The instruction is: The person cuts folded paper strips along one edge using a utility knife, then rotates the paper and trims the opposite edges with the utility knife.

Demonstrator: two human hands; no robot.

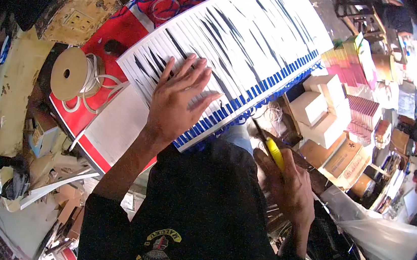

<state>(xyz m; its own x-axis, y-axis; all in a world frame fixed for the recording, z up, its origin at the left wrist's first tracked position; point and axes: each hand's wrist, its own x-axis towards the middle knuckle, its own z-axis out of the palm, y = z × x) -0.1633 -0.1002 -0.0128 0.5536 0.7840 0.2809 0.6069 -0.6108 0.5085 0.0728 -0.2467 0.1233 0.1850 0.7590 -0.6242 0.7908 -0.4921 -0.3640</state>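
"White paper stack (248, 38): position?"

"On the red-topped bench (127, 32), beneath the left hand (179, 96), which lies flat, spread wide."

"And the right hand (289, 184)?"

"Closed around a yellow tool (276, 155), near the stack's blue-banded edge (261, 87)."

a lone camera is riding on the person's head, looking forward and steeply down over the black shirt (201, 200), hovering close above the left hand (177, 101) and the right hand (288, 181); it's catching the red-topped desk (122, 32) ahead, and the wide lens is bowing the scene outward at the edges.
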